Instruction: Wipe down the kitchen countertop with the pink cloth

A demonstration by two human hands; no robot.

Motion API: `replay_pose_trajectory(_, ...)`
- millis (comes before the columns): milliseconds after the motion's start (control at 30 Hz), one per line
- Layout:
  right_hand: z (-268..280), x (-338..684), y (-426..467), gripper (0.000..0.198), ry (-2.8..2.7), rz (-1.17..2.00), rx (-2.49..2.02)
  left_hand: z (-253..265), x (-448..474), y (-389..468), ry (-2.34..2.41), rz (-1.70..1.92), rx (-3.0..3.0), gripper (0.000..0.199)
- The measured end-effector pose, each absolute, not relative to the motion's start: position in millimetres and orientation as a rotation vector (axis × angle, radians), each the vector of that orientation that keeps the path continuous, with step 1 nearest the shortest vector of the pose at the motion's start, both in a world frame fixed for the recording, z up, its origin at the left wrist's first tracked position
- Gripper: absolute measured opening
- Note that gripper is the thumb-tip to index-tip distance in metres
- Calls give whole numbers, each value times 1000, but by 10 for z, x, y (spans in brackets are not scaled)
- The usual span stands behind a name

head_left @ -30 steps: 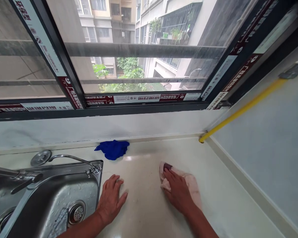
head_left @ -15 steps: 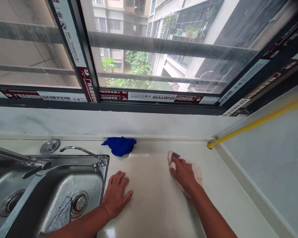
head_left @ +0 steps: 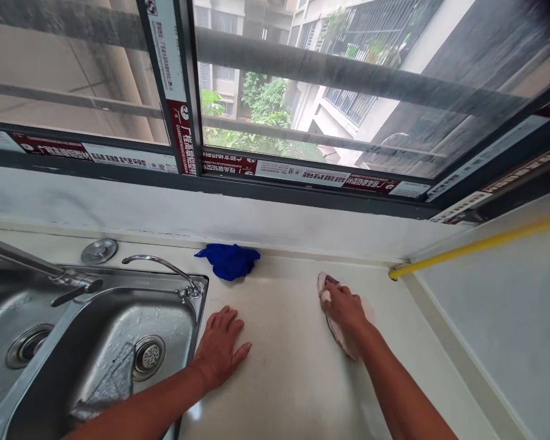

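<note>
My right hand [head_left: 348, 310] presses a pale pink cloth [head_left: 330, 321] against the light countertop [head_left: 284, 342], its fingers curled over the cloth. A small dark patch shows at the cloth's far end, by my fingertips. Beside the sink's right rim, my left hand [head_left: 220, 345] lies flat on the countertop with fingers stretched out and thumb apart, holding nothing. A crumpled blue cloth [head_left: 231, 261] rests against the back edge of the counter, beyond my left hand.
On the left is a double steel sink [head_left: 201, 330] with a grey cloth [head_left: 112, 379] in its right basin. A large faucet [head_left: 76, 280], a thin curved spout [head_left: 158, 261] and a round metal cap [head_left: 99, 251] stand there. A yellow pipe [head_left: 476, 245] runs along the right wall below the window.
The camera view has tilted and shifted slightly. My right hand stays on the pink cloth at nearly the same spot, and my left hand remains flat on the counter.
</note>
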State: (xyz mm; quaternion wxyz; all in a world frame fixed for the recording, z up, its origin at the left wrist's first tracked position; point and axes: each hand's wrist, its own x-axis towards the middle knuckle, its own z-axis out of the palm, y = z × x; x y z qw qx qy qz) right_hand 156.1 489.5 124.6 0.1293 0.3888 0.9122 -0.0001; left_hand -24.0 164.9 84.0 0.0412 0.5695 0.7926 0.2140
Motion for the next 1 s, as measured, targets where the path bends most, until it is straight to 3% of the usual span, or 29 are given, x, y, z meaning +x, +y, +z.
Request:
replay_pose_trajectory(300, 1102, 2147, 4319, 69, 2617, 11, 959, 767, -216, 1628, 2431, 703, 1749, 40)
replay_pose_trajectory(567, 1229, 1519, 5000, 62, 2549, 30, 1144, 808, -220, 1652, 2422, 659, 1717, 41)
replay_pose_trajectory(833, 1171, 1972, 4272, 71, 2557, 112, 988, 832, -197, 1627, 2412, 707, 1708, 42)
replay_pose_trajectory(1000, 1158, 1967, 4444, 69, 2550, 86, 1002, 783, -177, 1621, 2413, 733, 1691, 43)
